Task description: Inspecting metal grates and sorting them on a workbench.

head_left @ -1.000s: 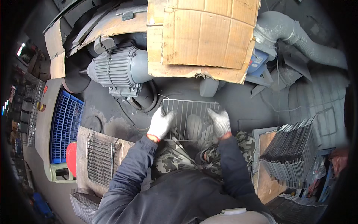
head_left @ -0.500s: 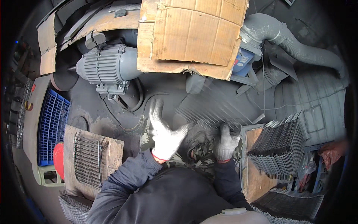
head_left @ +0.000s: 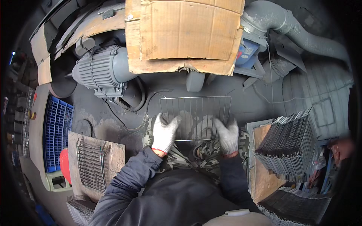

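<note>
A rectangular wire rack [head_left: 196, 140] with thin parallel bars is held up in front of me, above my knees. My left hand [head_left: 164, 131], in a white work glove, closes on its left side, thumb toward the bars. The right side is gripped by my right hand [head_left: 227, 137], in a matching glove. Past the rack's far edge, a grey block-shaped part [head_left: 195, 81] sticks out from under a cardboard cover [head_left: 184, 34].
To my right, a tall stack of wire racks [head_left: 288, 147] stands on a board, with more racks [head_left: 296, 205] below. At left, a few racks [head_left: 91, 165] lie on a wooden board [head_left: 116, 154]. A grey motor [head_left: 100, 67] and a duct hose [head_left: 309, 39] sit farther off.
The rack, blurred and tilted at my right hand before, is now level between both hands. My left hand, open and empty earlier, has closed on its left side.
</note>
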Available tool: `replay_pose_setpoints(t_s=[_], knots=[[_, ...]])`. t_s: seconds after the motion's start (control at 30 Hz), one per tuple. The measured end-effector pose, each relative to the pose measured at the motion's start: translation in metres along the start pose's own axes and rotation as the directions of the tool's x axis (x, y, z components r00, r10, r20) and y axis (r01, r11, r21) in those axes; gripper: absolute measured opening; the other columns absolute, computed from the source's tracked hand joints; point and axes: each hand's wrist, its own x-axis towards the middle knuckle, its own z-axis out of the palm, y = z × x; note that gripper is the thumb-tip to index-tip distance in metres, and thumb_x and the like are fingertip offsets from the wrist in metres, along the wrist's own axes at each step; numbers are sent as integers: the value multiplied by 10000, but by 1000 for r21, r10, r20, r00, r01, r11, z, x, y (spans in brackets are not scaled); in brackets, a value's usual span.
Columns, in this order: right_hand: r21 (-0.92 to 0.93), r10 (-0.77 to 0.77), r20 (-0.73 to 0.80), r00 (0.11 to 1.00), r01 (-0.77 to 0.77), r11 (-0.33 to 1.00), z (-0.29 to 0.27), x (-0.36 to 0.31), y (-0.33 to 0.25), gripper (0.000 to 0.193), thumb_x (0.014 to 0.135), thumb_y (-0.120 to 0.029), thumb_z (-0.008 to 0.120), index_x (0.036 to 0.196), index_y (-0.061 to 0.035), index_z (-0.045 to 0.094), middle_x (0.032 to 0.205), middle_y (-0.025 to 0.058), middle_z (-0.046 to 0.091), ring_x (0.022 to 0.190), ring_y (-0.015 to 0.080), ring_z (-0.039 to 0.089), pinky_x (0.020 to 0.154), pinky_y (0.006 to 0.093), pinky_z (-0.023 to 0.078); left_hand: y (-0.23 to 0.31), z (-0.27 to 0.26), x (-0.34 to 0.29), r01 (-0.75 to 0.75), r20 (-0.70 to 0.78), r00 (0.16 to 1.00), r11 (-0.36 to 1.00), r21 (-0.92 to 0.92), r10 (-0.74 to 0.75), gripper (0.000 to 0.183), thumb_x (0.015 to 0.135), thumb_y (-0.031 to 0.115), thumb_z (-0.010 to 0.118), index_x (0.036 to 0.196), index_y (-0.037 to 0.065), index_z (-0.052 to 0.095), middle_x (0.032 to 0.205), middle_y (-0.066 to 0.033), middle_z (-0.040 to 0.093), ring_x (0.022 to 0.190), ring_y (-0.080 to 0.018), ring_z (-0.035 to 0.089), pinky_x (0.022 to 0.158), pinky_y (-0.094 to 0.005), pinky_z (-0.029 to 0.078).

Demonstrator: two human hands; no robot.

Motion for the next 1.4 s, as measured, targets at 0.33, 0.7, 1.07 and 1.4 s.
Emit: replay_pose_setpoints(t_s=[0.33,0.7,1.07,1.4], knots=[[44,416,185,890,-431,901,-25,66,28,304,987,-119,833,1264,-65,721,1036,42,771,834,146,727,672,288,583,-20,28,55,169,316,937,984,-49,-145,349,994,214,849,1141,-26,643,890,-75,725,754,-117,675,660,-305,583],[194,317,230,920,-362,912,16,77,52,166,1021,-10,780,1180,-39,742,1074,54,772,853,137,726,711,297,611,-27,14,72,119,229,968,990,-71,-100,299,1021,154,805,1187,-24,631,921,-91,741,724,-140,699,624,-309,582],[198,342,66,937,-348,916,1,62,37,193,1014,-46,790,1202,-9,770,989,74,787,748,122,710,607,287,566,6,36,66,256,324,913,967,22,-249,290,1039,141,781,1220,-8,610,900,-73,702,696,-141,671,607,-302,594],[-22,441,221,870,-448,894,84,54,48,171,1000,-99,838,1154,-28,812,1053,47,825,821,125,743,728,303,591,8,-38,77,279,117,958,947,-163,-262,253,1041,139,772,1142,-12,596,852,-90,715,653,-167,696,561,-302,551]])
